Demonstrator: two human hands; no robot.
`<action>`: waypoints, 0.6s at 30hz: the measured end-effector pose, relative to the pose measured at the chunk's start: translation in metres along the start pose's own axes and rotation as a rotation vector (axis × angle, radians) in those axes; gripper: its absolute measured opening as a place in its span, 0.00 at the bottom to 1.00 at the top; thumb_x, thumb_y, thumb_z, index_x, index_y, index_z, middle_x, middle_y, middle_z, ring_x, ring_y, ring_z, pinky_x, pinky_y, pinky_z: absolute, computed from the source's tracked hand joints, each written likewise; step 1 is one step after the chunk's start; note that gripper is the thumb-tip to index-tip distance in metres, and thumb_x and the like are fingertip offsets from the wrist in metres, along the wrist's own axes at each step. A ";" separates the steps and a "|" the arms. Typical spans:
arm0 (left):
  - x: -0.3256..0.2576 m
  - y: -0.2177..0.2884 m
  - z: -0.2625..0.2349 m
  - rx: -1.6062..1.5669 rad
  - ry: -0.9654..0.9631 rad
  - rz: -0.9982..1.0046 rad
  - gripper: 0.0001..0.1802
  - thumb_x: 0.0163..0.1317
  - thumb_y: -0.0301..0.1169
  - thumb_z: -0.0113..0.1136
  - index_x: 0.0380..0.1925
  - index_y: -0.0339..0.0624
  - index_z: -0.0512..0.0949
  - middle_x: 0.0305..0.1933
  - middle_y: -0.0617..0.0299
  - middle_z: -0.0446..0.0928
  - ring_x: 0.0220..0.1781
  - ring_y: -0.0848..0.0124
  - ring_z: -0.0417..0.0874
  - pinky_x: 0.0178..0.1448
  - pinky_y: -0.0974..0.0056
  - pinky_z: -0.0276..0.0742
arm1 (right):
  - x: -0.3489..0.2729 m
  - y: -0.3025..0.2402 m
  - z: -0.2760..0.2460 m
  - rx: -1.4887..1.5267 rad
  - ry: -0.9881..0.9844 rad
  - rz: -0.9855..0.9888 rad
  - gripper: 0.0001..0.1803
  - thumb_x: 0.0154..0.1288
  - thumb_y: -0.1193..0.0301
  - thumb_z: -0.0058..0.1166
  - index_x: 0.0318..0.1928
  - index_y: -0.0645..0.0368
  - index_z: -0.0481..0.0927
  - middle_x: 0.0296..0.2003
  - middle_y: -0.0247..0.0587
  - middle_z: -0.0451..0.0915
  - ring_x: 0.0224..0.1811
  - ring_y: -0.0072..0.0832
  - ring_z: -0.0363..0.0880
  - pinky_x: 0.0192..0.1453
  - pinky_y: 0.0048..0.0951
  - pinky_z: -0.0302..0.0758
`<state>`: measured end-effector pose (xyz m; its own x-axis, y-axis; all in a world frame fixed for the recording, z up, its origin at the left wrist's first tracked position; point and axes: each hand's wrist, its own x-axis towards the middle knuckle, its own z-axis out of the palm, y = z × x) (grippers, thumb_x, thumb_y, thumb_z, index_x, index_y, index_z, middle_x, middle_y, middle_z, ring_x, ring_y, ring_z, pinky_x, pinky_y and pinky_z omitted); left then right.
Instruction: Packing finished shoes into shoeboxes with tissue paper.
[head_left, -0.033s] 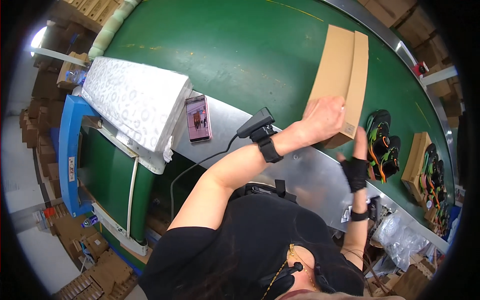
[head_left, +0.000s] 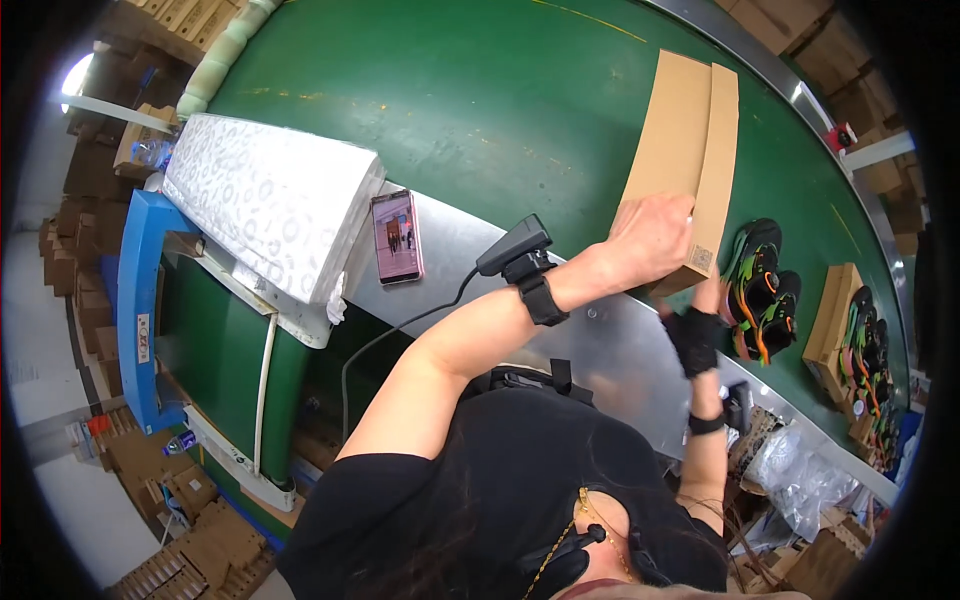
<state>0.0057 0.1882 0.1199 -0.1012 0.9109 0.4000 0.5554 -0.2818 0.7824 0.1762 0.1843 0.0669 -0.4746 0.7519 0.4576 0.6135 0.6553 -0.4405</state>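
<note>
A long brown cardboard box (head_left: pixel 665 125) with a lid lies on the green surface, right of centre. My left hand (head_left: pixel 652 238) is closed, its curled fingers on the box's top close to the near end. Wearing a black fingerless glove, my right hand (head_left: pixel 693 335) is at the near right corner of the box. Its fingers are smeared by motion and partly behind the corner, so their grip is unclear. Just right of it stands a pair of black sneakers (head_left: pixel 762 285) with orange and green trim.
More sneakers (head_left: pixel 868 345) line the far right beside another cardboard box (head_left: pixel 828 325). A phone (head_left: pixel 397 238) lies on the metal edge (head_left: pixel 450 225), near a stack of white patterned sheets (head_left: pixel 270 200). A cable (head_left: pixel 400 325) runs to my left wrist. Clear plastic bags (head_left: pixel 800 475) lie at lower right.
My right hand has moved left and in closer against the box's near end. The left hand and the box have shifted only very slightly.
</note>
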 end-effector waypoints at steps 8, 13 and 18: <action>-0.016 -0.059 -0.056 0.215 0.115 -0.156 0.15 0.54 0.36 0.50 0.38 0.38 0.73 0.29 0.48 0.75 0.31 0.52 0.76 0.35 0.54 0.72 | 0.005 -0.023 0.021 0.573 0.349 0.477 0.30 0.43 0.78 0.58 0.50 0.64 0.65 0.40 0.38 0.72 0.43 0.26 0.70 0.50 0.27 0.66; -0.038 -0.083 -0.090 0.252 0.379 -0.388 0.26 0.49 0.41 0.57 0.46 0.36 0.69 0.31 0.49 0.74 0.36 0.53 0.75 0.38 0.56 0.71 | 0.023 -0.011 -0.019 1.081 0.674 0.635 0.23 0.46 0.83 0.51 0.47 0.62 0.69 0.42 0.40 0.72 0.44 0.31 0.72 0.50 0.32 0.67; -0.073 -0.119 -0.058 0.575 0.062 -0.100 0.28 0.43 0.44 0.63 0.42 0.38 0.71 0.40 0.54 0.69 0.47 0.57 0.65 0.53 0.51 0.56 | 0.003 0.094 -0.004 1.415 0.615 1.012 0.24 0.56 0.65 0.48 0.51 0.64 0.66 0.48 0.51 0.70 0.50 0.42 0.69 0.48 0.41 0.69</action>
<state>-0.1008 0.1376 0.0248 -0.2145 0.9003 0.3787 0.8975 0.0287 0.4401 0.2347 0.2478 0.0297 0.1623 0.9325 -0.3227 -0.5960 -0.1680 -0.7852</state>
